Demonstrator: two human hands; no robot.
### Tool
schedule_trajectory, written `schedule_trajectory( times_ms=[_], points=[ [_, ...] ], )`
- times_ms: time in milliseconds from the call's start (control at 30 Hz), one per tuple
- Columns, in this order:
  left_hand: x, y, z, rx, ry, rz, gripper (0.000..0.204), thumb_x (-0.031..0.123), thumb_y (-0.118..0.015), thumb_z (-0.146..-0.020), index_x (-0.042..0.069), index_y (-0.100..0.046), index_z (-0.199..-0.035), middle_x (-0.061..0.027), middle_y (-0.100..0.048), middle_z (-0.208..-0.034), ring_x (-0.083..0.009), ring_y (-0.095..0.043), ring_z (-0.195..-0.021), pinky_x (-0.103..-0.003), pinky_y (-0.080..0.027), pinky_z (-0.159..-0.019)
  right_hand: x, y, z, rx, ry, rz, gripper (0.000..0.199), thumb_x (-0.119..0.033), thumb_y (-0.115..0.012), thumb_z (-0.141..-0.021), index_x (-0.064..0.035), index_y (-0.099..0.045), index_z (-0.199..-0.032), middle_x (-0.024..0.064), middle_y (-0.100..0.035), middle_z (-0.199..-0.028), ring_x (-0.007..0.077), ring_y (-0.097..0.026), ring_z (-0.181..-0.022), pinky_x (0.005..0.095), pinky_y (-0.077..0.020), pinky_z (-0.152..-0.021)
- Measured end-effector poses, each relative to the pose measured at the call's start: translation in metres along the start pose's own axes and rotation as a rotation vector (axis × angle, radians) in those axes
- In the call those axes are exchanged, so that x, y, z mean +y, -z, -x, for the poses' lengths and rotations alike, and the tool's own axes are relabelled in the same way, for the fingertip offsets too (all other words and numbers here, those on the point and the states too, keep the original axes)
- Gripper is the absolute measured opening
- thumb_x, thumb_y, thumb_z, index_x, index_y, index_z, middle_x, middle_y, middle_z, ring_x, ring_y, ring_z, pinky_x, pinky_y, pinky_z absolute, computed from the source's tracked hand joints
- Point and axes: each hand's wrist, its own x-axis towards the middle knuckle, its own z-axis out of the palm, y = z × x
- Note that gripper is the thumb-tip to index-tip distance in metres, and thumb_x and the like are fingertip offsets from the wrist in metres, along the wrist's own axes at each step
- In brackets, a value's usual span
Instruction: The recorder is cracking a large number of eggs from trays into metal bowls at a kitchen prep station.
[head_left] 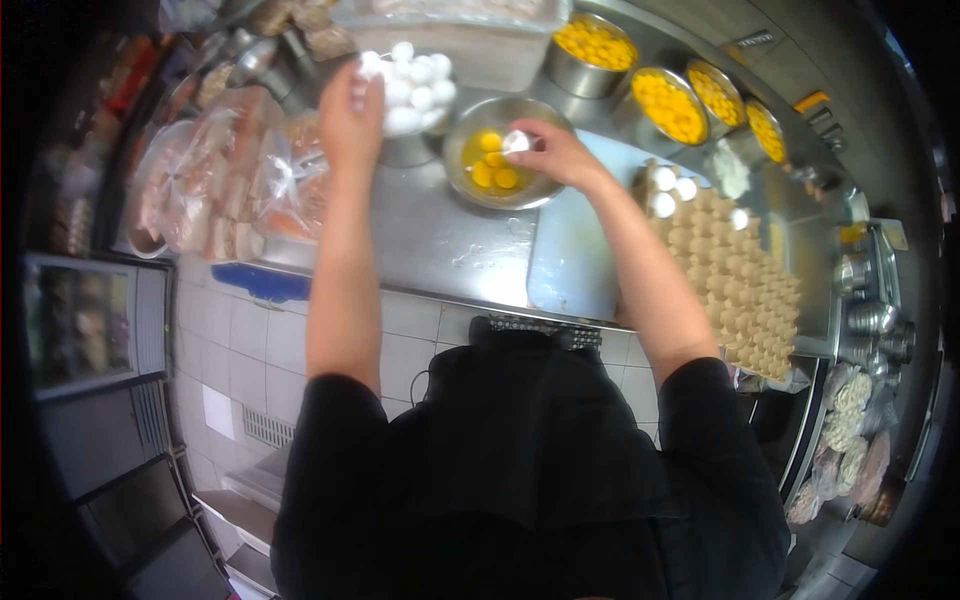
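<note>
Eggshell (517, 141) pinched in right hand (555, 152), seemingly over bowl (500, 190).

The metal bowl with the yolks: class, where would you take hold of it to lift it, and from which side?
Grip the metal bowl by its near rim, coming from the counter edge below it. The right hand with an eggshell covers the right rim, and the bowl of shells crowds the left.

Bright overhead light falls on the steel tabletop (440, 240), leaving soft glare there. The fisheye bends straight edges toward a black rim. Detail is soft and grainy, and the dark shirt (530, 470) shows almost none.
</note>
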Motion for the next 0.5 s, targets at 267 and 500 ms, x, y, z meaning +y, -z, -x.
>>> schedule_trajectory(
  times_ms=[267,500],
  points=[
    [-0.062,0.044,0.195,-0.158,0.182,-0.231,0.021,0.017,-0.063,-0.092,0.004,-0.065,-0.108,-0.0068,-0.061,-0.086,-0.0172,-0.056,-0.075,-0.029,-0.047,-0.069,0.008,-0.019,-0.030,-0.069,0.197,0.572,0.049,-0.014,-0.069,-0.081,-0.0174,-0.058,-0.129,0.0123,-0.056,-0.126,0.0312,-0.055,-0.117,0.0395,-0.0443,-0.099],
    [-0.051,0.046,0.208,-0.171,0.224,-0.253,0.018,0.020,-0.062,-0.091,0.007,-0.066,-0.103,-0.0098,-0.062,-0.085,-0.0266,-0.061,-0.077,-0.037,-0.049,-0.069,0.008,-0.041,-0.048,-0.140,0.180,0.771,0.049,-0.012,-0.063,-0.082,-0.0217,-0.059,-0.130,0.0096,-0.056,-0.128,0.0319,-0.053,-0.121,0.0417,-0.0435,-0.101]
  ],
)
